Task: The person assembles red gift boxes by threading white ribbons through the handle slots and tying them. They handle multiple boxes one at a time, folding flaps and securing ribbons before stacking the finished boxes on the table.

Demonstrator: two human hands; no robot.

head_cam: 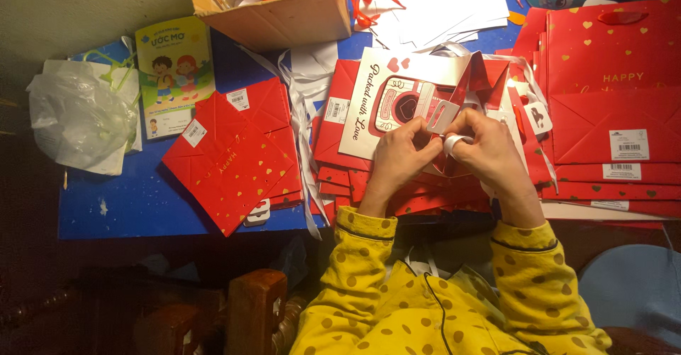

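At the far left of the blue table (pixel 142 202) lies a crumpled clear plastic bag (pixel 78 117), and just beside it a children's booklet (pixel 174 75) with a green and yellow cover. Next comes a loose stack of flat red gift bags (pixel 237 156) dotted with gold hearts, and above them an open cardboard box (pixel 273 14) with orange-red ribbons spilling out. White ribbon strands (pixel 301 107) trail down between that stack and the middle pile. In the middle, the left hand (pixel 401 158) is curled, its fingertips pinching a small white tag (pixel 443 116) over a white-fronted gift bag (pixel 397 100) printed with a pink radio picture. The right hand (pixel 489 153) meets it, fingers bent and gripping a white ribbon (pixel 452 142) looped around one finger. Both yellow dotted sleeves (pixel 525 270) show below. At the right lies another stack of red gift bags (pixel 610 100), barcode stickers facing up.
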